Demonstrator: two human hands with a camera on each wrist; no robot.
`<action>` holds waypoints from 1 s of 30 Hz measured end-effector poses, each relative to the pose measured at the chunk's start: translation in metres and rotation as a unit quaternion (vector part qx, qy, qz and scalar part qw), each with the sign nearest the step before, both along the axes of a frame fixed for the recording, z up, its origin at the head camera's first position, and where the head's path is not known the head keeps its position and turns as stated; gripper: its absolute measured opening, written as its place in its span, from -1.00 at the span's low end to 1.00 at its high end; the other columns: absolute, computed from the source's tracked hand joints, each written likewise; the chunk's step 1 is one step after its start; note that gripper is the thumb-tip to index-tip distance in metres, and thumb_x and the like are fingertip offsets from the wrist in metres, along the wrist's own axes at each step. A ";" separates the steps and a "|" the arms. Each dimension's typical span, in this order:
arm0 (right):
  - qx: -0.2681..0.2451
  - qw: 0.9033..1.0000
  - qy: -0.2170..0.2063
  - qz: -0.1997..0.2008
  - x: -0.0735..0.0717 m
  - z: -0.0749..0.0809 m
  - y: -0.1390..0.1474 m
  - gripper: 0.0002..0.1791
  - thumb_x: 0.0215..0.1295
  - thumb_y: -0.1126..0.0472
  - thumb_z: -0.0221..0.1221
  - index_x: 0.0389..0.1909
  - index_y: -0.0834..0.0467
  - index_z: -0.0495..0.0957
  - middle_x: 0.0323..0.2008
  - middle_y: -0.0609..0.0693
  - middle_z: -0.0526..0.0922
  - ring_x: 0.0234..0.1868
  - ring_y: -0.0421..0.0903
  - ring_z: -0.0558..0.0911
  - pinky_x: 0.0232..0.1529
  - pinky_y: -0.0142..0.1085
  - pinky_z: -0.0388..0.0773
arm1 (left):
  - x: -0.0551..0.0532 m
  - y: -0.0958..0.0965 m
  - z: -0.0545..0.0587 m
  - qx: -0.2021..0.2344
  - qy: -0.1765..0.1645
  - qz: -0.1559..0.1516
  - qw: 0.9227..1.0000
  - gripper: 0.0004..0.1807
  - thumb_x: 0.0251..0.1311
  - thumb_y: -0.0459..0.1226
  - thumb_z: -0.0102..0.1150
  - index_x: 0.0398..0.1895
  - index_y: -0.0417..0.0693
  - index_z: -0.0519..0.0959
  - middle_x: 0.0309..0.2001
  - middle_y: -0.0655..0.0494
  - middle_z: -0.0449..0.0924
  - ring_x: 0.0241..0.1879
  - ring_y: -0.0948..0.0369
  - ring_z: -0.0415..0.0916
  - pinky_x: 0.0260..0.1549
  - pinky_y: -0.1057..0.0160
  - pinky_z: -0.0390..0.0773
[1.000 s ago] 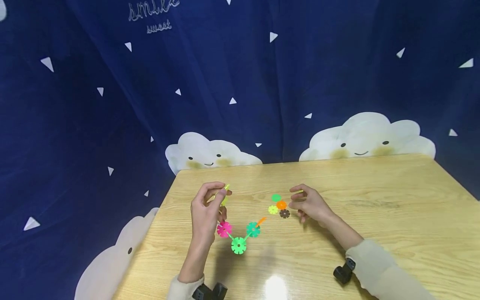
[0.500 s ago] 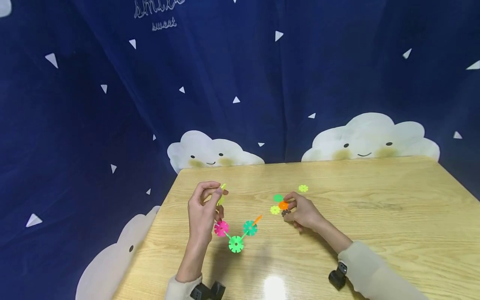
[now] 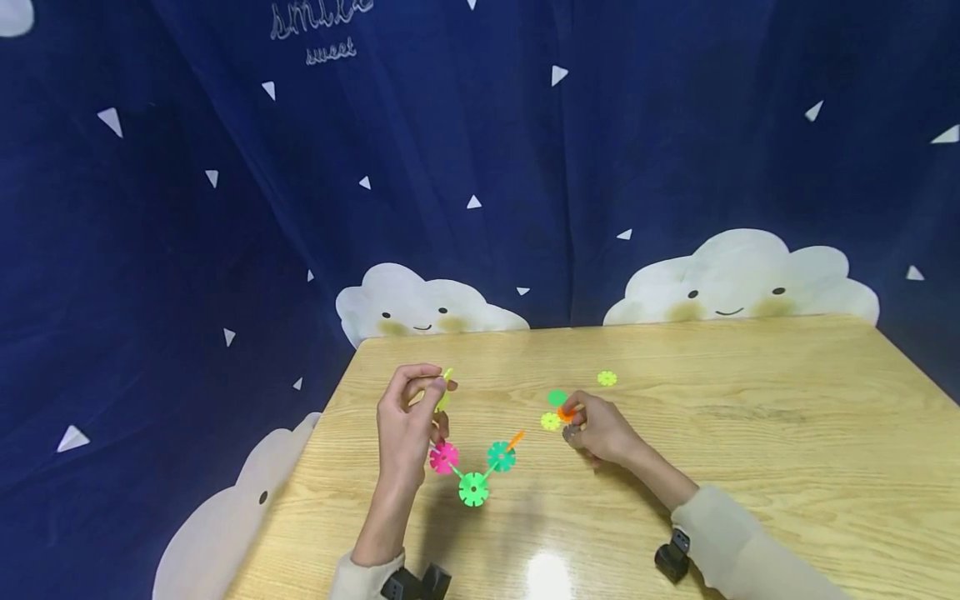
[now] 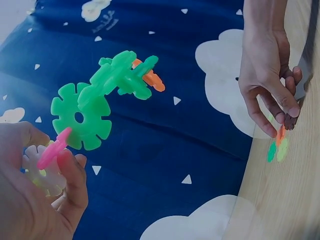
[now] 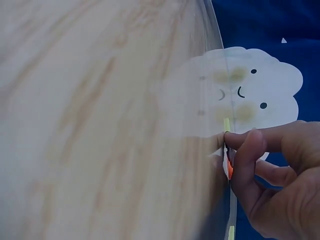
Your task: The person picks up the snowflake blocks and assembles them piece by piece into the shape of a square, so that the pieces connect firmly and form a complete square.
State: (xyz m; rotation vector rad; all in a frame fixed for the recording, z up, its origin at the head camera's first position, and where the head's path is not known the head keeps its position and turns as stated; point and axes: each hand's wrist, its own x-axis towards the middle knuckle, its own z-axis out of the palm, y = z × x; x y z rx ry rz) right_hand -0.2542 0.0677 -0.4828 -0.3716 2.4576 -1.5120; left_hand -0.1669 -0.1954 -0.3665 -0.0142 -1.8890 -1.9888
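My left hand (image 3: pixel 405 417) holds up a chain of notched plastic discs by its yellow end. From there a pink disc (image 3: pixel 444 457), a bright green disc (image 3: pixel 473 489), a teal disc (image 3: pixel 501 457) and an orange disc (image 3: pixel 516 440) hang joined, clear of the table. A whitish disc (image 4: pixel 41 165) also shows by the left fingers in the left wrist view. With thumb and fingertips, my right hand (image 3: pixel 606 429) pinches a dark brown disc (image 3: pixel 572 434), tilted up at the table. Its fingers partly cover a loose orange disc (image 3: pixel 566 413).
Beside the right fingertips lie a loose green disc (image 3: pixel 557 398) and a yellow disc (image 3: pixel 551 421). Another yellow disc (image 3: pixel 607 378) lies farther back. The wooden table (image 3: pixel 750 433) meets a dark blue curtain (image 3: pixel 450 125) with clouds at its far edge.
My right hand has moved left and down onto the brown disc, which now stands tilted in its fingers. The far yellow disc, mostly hidden behind that hand before, shows fully. The left hand barely moves.
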 end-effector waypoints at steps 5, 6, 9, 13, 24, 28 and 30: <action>0.032 0.999 0.021 0.011 0.003 0.002 0.002 -0.63 0.21 0.58 0.28 0.04 0.34 0.53 -0.26 0.12 0.50 -0.62 -0.14 0.48 -0.72 -0.28 0.56 | 0.001 0.001 -0.001 -0.002 0.000 -0.002 1.000 -0.79 0.34 -0.39 0.23 -0.02 -0.27 0.55 -0.27 -0.07 0.71 -0.79 0.25 0.36 -0.83 0.43 0.30; 0.040 0.999 0.028 0.014 0.004 0.002 0.002 -0.64 0.20 0.59 0.29 0.00 0.34 0.54 -0.26 0.11 0.51 -0.53 -0.12 0.52 -0.64 -0.30 0.59 | 0.001 0.002 -0.001 -0.003 0.000 -0.002 1.000 -0.79 0.34 -0.39 0.23 -0.01 -0.28 0.55 -0.27 -0.07 0.71 -0.79 0.25 0.36 -0.83 0.44 0.30; 0.053 0.997 0.047 0.028 0.006 0.002 0.004 -0.69 0.15 0.62 0.30 -0.09 0.36 0.57 -0.27 0.12 0.52 -0.29 -0.06 0.53 -0.37 -0.30 0.64 | 0.002 0.004 -0.001 -0.006 0.000 -0.005 1.000 -0.80 0.35 -0.38 0.24 -0.02 -0.26 0.55 -0.26 -0.08 0.71 -0.78 0.25 0.37 -0.83 0.44 0.31; 0.053 0.997 0.047 0.033 0.008 0.002 0.008 -0.78 0.17 0.62 0.29 -0.24 0.31 0.60 -0.34 0.06 0.52 -0.30 -0.04 0.52 -0.38 -0.31 0.61 | 0.003 0.006 -0.002 -0.005 0.004 -0.016 1.000 -0.80 0.34 -0.37 0.25 -0.02 -0.23 0.56 -0.22 -0.15 0.71 -0.78 0.24 0.37 -0.81 0.43 0.33; -0.058 0.995 0.023 0.077 0.013 0.026 0.017 -0.87 0.46 0.47 0.15 -0.24 0.22 0.62 -0.32 0.19 0.56 -0.72 -0.17 0.30 -0.75 -0.37 0.31 | 0.002 0.020 -0.006 -0.001 0.002 -0.053 0.999 -0.76 0.34 -0.38 0.24 -0.01 -0.33 0.53 -0.27 -0.07 0.70 -0.78 0.26 0.34 -0.80 0.44 0.33; -0.120 0.989 0.009 0.083 0.018 0.047 0.013 -0.91 0.50 0.44 0.13 -0.18 0.22 0.57 -0.22 0.21 0.61 -0.69 -0.15 0.33 -0.71 -0.32 0.36 | 0.002 0.028 -0.004 0.007 0.004 -0.073 0.997 -0.76 0.34 -0.39 0.22 0.00 -0.35 0.53 -0.29 -0.06 0.70 -0.79 0.25 0.33 -0.80 0.43 0.33; -0.138 0.987 0.009 0.087 0.021 0.058 0.012 -0.92 0.51 0.44 0.11 -0.16 0.23 0.55 -0.19 0.22 0.63 -0.67 -0.14 0.35 -0.70 -0.32 0.37 | 0.002 0.032 -0.003 0.008 0.008 -0.080 0.997 -0.77 0.34 -0.39 0.21 -0.01 -0.34 0.53 -0.28 -0.08 0.70 -0.79 0.26 0.32 -0.80 0.43 0.33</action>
